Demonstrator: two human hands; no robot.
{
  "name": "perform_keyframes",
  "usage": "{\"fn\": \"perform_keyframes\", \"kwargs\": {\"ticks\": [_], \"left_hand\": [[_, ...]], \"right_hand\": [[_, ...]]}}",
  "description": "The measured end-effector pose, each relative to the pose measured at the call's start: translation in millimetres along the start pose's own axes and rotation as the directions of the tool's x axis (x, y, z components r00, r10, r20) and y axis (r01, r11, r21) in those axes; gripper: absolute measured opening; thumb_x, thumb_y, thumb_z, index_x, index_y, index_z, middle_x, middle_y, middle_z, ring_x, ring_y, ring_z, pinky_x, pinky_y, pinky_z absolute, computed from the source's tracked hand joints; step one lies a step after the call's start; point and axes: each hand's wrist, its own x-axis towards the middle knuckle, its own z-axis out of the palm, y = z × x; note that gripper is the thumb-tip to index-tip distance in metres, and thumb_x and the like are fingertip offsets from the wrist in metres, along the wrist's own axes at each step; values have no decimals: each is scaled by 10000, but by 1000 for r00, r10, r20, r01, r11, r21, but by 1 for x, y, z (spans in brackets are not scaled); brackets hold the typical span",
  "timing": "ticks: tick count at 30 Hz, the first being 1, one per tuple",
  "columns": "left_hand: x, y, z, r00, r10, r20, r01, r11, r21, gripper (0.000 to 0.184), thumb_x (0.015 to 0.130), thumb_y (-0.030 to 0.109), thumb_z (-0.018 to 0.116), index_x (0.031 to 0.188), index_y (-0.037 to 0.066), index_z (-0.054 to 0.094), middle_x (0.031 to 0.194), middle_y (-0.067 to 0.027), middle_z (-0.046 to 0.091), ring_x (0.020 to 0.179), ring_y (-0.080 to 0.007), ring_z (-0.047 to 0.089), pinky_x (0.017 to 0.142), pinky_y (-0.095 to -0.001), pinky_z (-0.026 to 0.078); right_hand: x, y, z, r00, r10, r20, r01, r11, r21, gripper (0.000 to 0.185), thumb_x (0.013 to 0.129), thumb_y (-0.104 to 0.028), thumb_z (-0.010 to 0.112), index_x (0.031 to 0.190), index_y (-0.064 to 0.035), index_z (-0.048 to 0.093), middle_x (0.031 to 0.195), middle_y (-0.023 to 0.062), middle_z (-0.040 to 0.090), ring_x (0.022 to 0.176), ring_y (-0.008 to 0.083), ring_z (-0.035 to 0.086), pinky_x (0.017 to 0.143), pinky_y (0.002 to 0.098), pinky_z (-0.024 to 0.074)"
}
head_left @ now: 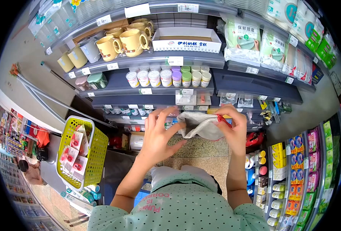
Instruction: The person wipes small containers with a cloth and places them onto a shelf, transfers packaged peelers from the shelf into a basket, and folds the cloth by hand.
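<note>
A pale grey fabric pouch [209, 129] with a bit of red at its right end is held up in front of the shelves. Its mouth gapes toward my left hand [159, 133], showing a darker inside. The fingers of that hand are spread around the left rim, one fingertip at the opening and the thumb below it, apart from the cloth. My right hand [235, 124] pinches the right end by the red part, thumb and fingers pressed together. What the pouch contains, if anything, cannot be made out.
Shelves ahead carry yellow mugs [134, 41], a white carton [187, 39], lidded cups [154, 78] and bagged goods [242, 41]. A yellow-green basket [95, 154] with carded red items stands at left. Packed shelves [295, 173] line the right. Another person [33, 171] is far left.
</note>
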Motion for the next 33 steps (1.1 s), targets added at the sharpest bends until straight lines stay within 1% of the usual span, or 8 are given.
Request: {"fn": "perform_keyframes", "kwargs": {"ticks": [7, 11, 13, 16, 22, 26, 30, 33], "left_hand": [[2, -14, -4, 999, -27, 28, 29, 998, -56, 336, 598, 180, 826, 849, 79, 626, 1130, -70, 587, 1043, -316, 487, 933, -445, 350], [5, -23, 5, 996, -85, -16, 80, 973, -215, 284, 680, 95, 791, 833, 60, 555, 933, -55, 622, 876, -212, 559, 815, -345, 412], [3, -28, 13, 972, -233, 40, 229, 888, -398, 269, 733, 31, 755, 875, 57, 528, 859, -48, 621, 801, -145, 566, 737, -275, 430], [5, -37, 25, 946, -296, 133, 289, 580, -761, 310, 790, -37, 694, 998, 60, 485, 829, -30, 601, 771, -76, 541, 651, -204, 410], [10, -39, 33, 838, -462, 290, 436, 247, -866, 539, 838, -13, 665, 1276, 84, 367, 851, -27, 599, 785, -90, 528, 683, -222, 412], [-2, -41, 50, 771, -428, 471, 578, 160, -800, 861, 835, 16, 681, 1462, 142, 106, 903, -43, 584, 841, -103, 548, 767, -265, 428], [-16, -44, 67, 778, -315, 544, 606, 151, -781, 965, 787, -60, 683, 1460, 213, 46, 897, -41, 580, 822, -108, 558, 751, -259, 445], [-18, -45, 74, 791, -370, 488, 554, 93, -828, 890, 781, -100, 658, 1415, 210, 116, 901, -57, 592, 808, -110, 564, 725, -255, 449]], "right_hand": [[-3, 14, -9, 991, 81, -105, -81, 997, 6, 156, 720, 43, 677, 866, 19, 628, 792, 62, 605, 751, 136, 574, 719, 244, 442], [-10, 26, -2, 978, 190, -90, -178, 976, 124, 154, 786, 2, 682, 907, 6, 588, 790, 28, 605, 754, 95, 563, 717, 223, 432], [-12, 28, -1, 974, 225, -38, -213, 958, 191, 159, 818, -13, 671, 932, -7, 561, 801, 11, 605, 752, 70, 550, 706, 211, 422], [-12, 30, -4, 944, 323, 64, -327, 897, 297, 161, 856, -30, 649, 960, -27, 525, 798, -10, 591, 740, 37, 517, 679, 194, 399], [-14, 39, 3, 867, 481, 127, -477, 730, 490, 139, 910, -95, 604, 1003, -61, 506, 762, -35, 538, 704, 11, 446, 643, 182, 357], [-22, 61, 4, 848, 529, 36, -487, 750, 448, 146, 926, -135, 593, 1033, -79, 509, 776, -37, 548, 694, 10, 440, 614, 188, 337], [-27, 73, 9, 819, 564, -104, -441, 735, 515, 191, 926, -154, 599, 1087, -81, 527, 794, -38, 546, 690, 13, 437, 603, 186, 323], [-27, 74, 7, 801, 584, -130, -474, 752, 458, 335, 915, -129, 608, 1231, -87, 506, 874, -11, 583, 731, 25, 484, 657, 184, 379]]}}
